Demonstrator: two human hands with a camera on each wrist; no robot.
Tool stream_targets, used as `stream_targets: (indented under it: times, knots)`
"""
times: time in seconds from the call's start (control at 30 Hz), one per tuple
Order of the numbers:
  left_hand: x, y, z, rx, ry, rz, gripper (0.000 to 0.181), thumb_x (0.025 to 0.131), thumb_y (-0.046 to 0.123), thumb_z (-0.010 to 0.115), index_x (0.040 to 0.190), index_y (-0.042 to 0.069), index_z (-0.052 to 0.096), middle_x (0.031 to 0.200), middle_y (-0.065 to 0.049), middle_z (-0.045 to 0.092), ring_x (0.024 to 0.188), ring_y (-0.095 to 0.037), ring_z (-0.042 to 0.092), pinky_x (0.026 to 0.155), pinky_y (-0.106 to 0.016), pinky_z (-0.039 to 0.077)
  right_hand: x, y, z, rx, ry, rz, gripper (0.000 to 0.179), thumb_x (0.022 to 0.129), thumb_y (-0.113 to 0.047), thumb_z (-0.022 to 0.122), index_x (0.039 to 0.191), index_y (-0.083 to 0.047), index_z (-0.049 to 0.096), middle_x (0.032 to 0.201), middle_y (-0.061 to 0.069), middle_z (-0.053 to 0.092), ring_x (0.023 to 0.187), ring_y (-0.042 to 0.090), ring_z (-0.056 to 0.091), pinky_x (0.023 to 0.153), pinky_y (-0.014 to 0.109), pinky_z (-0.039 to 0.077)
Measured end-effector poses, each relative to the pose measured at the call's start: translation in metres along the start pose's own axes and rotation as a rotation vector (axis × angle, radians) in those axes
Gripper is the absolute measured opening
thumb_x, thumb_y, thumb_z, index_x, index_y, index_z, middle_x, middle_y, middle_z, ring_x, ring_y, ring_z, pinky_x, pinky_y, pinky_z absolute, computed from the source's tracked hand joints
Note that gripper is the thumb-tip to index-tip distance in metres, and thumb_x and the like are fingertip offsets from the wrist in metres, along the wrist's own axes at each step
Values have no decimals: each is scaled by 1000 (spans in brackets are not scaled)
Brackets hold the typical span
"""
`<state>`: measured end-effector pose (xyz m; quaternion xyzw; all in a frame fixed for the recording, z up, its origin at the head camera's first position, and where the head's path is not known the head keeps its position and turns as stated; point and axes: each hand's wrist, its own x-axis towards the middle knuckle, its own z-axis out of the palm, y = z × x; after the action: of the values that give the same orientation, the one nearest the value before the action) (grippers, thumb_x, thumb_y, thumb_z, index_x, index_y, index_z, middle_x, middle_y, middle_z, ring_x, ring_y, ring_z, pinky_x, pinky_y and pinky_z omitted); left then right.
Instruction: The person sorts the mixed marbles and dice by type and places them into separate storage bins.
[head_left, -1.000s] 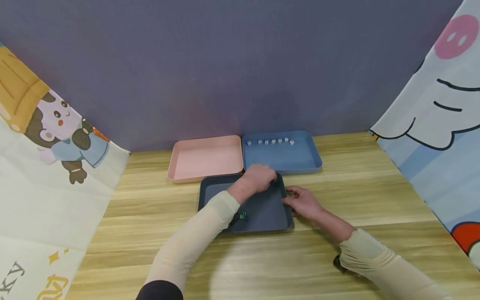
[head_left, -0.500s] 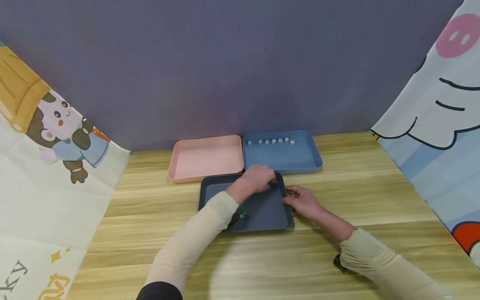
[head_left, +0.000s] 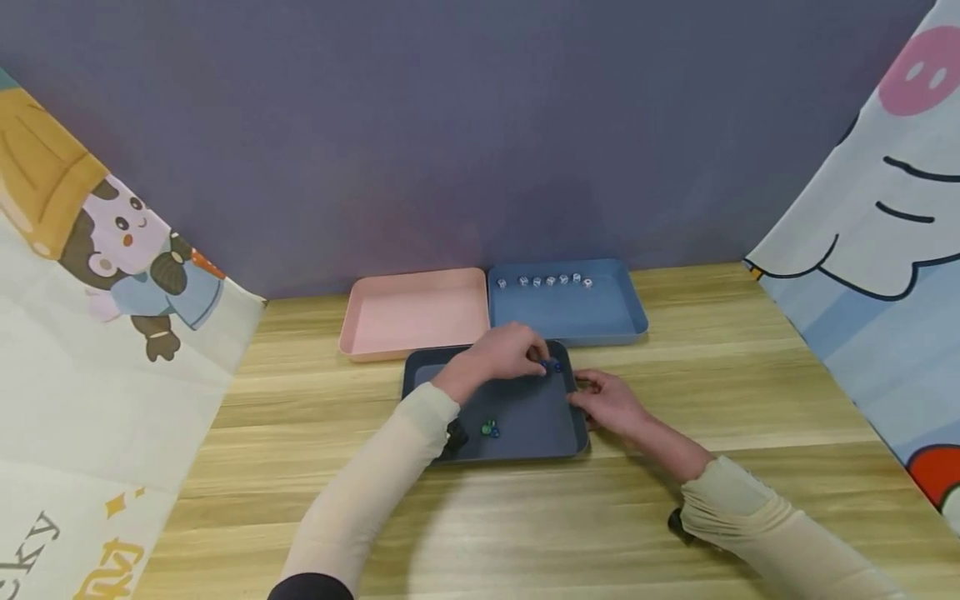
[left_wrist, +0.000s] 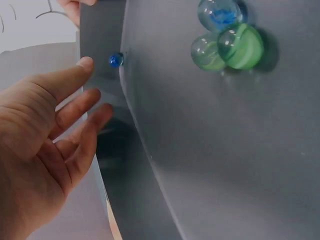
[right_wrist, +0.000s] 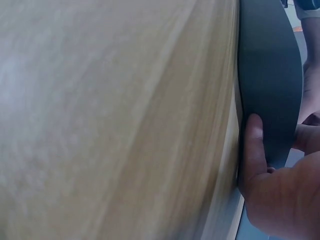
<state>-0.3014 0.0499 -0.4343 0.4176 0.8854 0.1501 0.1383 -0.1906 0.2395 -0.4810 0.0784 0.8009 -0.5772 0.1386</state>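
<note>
My left hand (head_left: 506,352) is over the far right corner of the dark grey tray (head_left: 525,421), fingers loosely bent. A blue marble (head_left: 557,366) lies at that corner, beside the fingertips. In the left wrist view, thumb and fingers stand apart with nothing between them, near a blue marble (left_wrist: 116,60) by the tray wall. Toward the tray's front, a green marble (left_wrist: 242,46), a clear green-streaked marble (left_wrist: 206,52) and a blue-streaked marble (left_wrist: 220,14) cluster together. My right hand (head_left: 611,406) holds the tray's right wall, a finger (right_wrist: 255,145) along its outside.
Behind the dark tray, a pink tray (head_left: 416,312) stands at left. The blue tray (head_left: 577,317) at right contains a row of several white dice (head_left: 551,281). A grey panel (head_left: 480,133) rises behind the wooden table (head_left: 525,533), with printed cloths at both sides.
My left hand has drawn back slightly left from the far right corner, its fingers loosening. Blue marble there has come into view. My right hand stays on the tray's wall.
</note>
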Motion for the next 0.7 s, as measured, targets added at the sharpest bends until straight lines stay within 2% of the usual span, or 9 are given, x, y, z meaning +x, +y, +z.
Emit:
stream_targets:
  times: [0.2,0.33,0.43,0.57,0.7]
  knots:
    - [-12,-10,-1,-204,69,10,22,89,24,74,107,11,75,93,10,68,83,0,61,73,-20,51,-1,1,0,-23,2,-21,55,93,-12,63,141,4,44,93,15,63,69,20,62,60,36,56]
    - [-20,-17,-1,-344,103,-6,23,88,22,75,107,8,74,95,8,68,85,-3,62,72,-22,52,0,1,1,-25,2,-23,55,93,-13,63,141,4,44,89,15,61,67,20,60,59,36,56]
    - [-26,-22,0,-435,141,-15,25,88,22,75,108,7,73,97,6,68,87,-4,63,73,-23,53,-1,1,1,-27,2,-14,55,93,-14,63,142,3,44,91,16,60,69,20,60,60,36,56]
    - [-34,-28,1,-491,214,-24,27,88,25,75,109,8,73,99,7,67,89,-8,63,74,-26,53,-1,2,1,-30,-6,-11,57,93,-14,63,143,4,41,101,18,62,74,21,63,62,35,56]
    - [-43,-32,-2,-535,304,-30,28,89,24,74,109,5,73,108,-1,65,99,-19,61,82,-34,53,-2,2,0,-18,-16,-29,57,94,-12,62,143,5,40,100,18,60,74,21,61,62,36,56]
